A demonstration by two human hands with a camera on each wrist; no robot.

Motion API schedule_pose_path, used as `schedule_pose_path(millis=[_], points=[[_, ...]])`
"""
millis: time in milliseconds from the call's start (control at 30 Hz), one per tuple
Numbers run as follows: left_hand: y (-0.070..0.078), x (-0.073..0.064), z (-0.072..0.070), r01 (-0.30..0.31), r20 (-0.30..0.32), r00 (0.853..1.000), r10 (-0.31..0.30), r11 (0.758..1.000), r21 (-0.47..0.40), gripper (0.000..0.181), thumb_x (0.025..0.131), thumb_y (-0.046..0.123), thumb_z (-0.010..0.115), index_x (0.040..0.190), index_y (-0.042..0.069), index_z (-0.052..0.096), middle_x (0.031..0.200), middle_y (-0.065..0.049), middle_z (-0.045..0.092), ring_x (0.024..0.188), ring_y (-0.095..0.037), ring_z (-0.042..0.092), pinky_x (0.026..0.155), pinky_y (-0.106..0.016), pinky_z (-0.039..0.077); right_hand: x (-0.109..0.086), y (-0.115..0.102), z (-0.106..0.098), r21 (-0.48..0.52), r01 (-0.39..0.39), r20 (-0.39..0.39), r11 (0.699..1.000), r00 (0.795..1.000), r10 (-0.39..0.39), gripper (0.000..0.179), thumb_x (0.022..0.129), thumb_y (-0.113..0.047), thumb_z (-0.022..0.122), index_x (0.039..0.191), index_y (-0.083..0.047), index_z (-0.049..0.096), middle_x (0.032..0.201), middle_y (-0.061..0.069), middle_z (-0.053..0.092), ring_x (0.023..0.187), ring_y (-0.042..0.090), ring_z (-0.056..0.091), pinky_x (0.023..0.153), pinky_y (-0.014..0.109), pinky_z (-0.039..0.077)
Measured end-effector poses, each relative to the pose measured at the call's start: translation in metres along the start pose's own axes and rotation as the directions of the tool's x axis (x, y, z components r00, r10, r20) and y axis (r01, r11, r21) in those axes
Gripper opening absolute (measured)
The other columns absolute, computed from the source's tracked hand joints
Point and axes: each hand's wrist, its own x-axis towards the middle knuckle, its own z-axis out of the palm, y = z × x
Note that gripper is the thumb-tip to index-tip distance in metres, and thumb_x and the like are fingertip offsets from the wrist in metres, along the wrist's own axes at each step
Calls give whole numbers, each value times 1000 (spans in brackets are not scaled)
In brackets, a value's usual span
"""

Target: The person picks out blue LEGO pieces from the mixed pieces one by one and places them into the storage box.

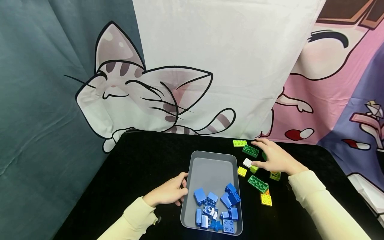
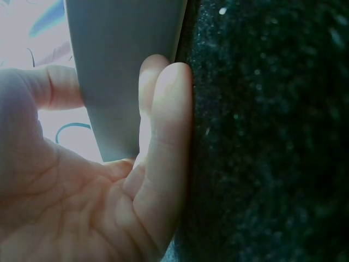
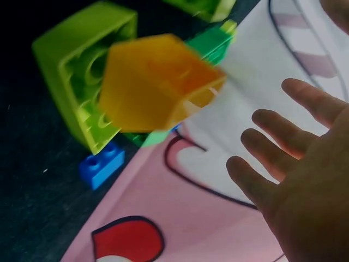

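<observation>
A grey tray lies on the black-covered table, with several blue toy bricks at its near end. My left hand holds the tray's left side; in the left wrist view its thumb reaches over the rim and its fingers lie along the outer wall. To the right of the tray, my right hand hovers over loose bricks, fingers spread and holding nothing. Its fingertips are close to a dark green brick and a white brick. Beside it, the right wrist view shows an orange brick overlapping a lime brick.
Nearer me on the right lie a green brick and a yellow brick. Another yellow brick sits by the tray's right rim. A small blue brick lies outside the tray. Printed cloth hangs behind the table.
</observation>
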Motion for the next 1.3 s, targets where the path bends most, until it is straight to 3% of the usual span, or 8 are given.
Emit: schedule_pose_path(millis=[267, 533, 700, 867, 1067, 1300], points=[[0, 0, 0, 5, -2, 1000, -5, 1000, -3, 66, 93, 14, 58, 154, 1, 35, 101, -6, 56, 70, -15, 65, 54, -30, 60, 16, 29, 6, -13, -111, 124, 994, 986, 112, 73, 87, -26, 76, 150, 0, 49, 150, 32, 45, 135, 55, 47, 110, 72, 40], [-2, 1, 0, -2, 13, 1000, 2, 1000, -8, 66, 94, 15, 57, 154, 1, 35, 103, -6, 56, 71, -14, 66, 55, -30, 61, 25, 44, 18, -42, -191, 185, 981, 963, 195, 67, 90, -17, 68, 151, 2, 47, 150, 36, 43, 131, 59, 46, 102, 71, 45], [-3, 1, 0, -7, 16, 1000, 7, 1000, -5, 66, 93, 16, 57, 154, 2, 35, 103, -5, 56, 70, -12, 67, 55, -29, 61, 25, 50, 22, -78, -187, 138, 979, 971, 196, 59, 87, -10, 70, 143, 1, 56, 138, 33, 53, 109, 46, 62, 89, 61, 53], [-2, 1, -1, -12, 14, 1000, 12, 1000, -4, 65, 94, 15, 57, 153, 1, 35, 103, -6, 56, 71, -14, 67, 55, -29, 61, 28, 52, 25, -69, -184, 72, 980, 979, 189, 37, 85, -8, 73, 121, -2, 68, 122, 27, 61, 94, 38, 65, 84, 60, 55], [-2, 1, -1, -8, 9, 1000, 8, 1000, -8, 65, 94, 15, 57, 154, 1, 35, 102, -6, 56, 71, -13, 66, 55, -29, 61, 30, 51, 28, -63, -216, 48, 974, 974, 219, 21, 82, -5, 75, 102, -6, 68, 107, 19, 67, 90, 33, 65, 83, 57, 56], [-2, 0, -1, -3, 6, 1000, 3, 1000, -11, 65, 94, 14, 57, 154, 1, 35, 102, -6, 56, 70, -13, 65, 54, -30, 61, 24, 52, 31, -37, -235, -25, 971, 972, 234, 18, 85, -6, 73, 102, -7, 66, 107, 18, 67, 87, 34, 65, 78, 56, 55]])
